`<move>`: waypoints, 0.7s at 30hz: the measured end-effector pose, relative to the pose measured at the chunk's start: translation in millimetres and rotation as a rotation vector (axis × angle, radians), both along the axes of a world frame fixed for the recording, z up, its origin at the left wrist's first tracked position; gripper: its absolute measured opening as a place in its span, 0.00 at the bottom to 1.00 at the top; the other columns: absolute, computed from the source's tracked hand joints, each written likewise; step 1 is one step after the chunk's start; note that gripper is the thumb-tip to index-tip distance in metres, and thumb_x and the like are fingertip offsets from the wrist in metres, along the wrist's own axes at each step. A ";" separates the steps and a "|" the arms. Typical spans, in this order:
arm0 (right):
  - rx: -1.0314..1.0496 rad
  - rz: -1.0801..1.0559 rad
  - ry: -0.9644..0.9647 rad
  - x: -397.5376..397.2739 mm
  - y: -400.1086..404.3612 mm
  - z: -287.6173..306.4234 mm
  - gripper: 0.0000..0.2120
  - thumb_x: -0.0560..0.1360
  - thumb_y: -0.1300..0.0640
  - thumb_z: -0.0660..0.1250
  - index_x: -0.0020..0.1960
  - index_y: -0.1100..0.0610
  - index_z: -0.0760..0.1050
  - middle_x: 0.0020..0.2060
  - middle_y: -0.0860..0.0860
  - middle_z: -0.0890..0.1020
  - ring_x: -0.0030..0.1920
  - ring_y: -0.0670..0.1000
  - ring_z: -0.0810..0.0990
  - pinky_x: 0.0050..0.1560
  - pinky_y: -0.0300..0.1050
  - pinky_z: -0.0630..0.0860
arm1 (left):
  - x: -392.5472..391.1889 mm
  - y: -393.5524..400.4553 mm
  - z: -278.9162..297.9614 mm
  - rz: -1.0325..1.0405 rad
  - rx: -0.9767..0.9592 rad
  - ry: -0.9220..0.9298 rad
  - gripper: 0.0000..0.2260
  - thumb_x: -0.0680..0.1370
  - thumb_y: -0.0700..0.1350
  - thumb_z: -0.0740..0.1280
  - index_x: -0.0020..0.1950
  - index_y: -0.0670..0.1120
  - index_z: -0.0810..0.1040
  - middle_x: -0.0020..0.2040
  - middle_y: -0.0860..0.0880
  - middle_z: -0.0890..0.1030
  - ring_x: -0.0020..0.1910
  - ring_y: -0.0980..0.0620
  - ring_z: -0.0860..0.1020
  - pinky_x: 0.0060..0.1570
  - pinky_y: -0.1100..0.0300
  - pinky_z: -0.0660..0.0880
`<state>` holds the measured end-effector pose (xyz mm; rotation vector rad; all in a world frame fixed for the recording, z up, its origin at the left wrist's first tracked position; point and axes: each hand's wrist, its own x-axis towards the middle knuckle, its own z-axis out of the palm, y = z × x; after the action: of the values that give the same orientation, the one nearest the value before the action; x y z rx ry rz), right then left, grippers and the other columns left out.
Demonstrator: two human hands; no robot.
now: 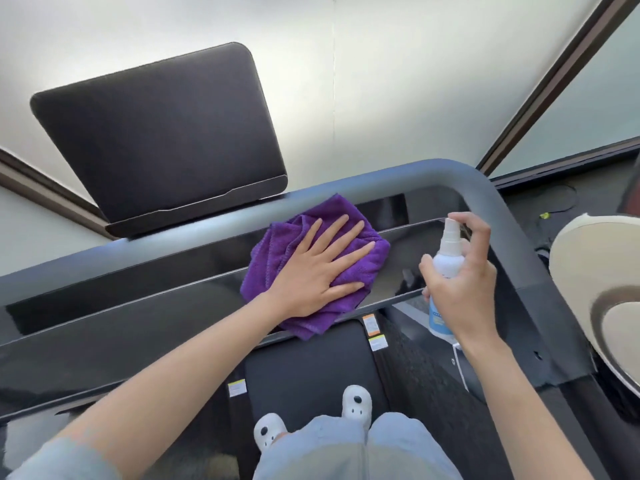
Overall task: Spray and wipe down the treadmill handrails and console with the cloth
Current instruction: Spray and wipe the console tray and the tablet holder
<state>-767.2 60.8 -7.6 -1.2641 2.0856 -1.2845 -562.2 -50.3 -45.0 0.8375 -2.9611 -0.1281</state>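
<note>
A folded purple cloth [367, 268] lies on the glossy black console panel [138, 306] of the treadmill. My left hand [318, 268] presses flat on the cloth with straight, spread fingers. My right hand [460, 282] grips a small white spray bottle [448, 254] upright to the right of the cloth, with the index finger curled over its nozzle. The grey handrail [433, 174] curves around the far side and down the right. The dark screen [159, 133] stands tilted behind the rail.
The black treadmill belt [304, 375] lies below the console, with my feet in white slippers [356, 401] on it. A round beige and grey object [595, 258] sits to the right of the rail. Frosted glass panels with dark frames stand behind.
</note>
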 end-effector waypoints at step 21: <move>-0.040 -0.175 -0.017 -22.8 30.1 9.8 0.28 0.74 0.68 0.67 0.64 0.43 0.63 0.37 0.60 0.76 0.30 0.65 0.78 0.36 0.63 0.78 | -107.3 -9.2 -3.9 -0.116 -0.032 -0.002 0.28 0.81 0.62 0.51 0.79 0.53 0.56 0.80 0.48 0.53 0.79 0.47 0.47 0.75 0.49 0.36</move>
<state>-790.0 90.9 2.2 -1.1027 2.2096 -1.4116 -669.5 -59.6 -48.9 0.6629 -3.0045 -0.0850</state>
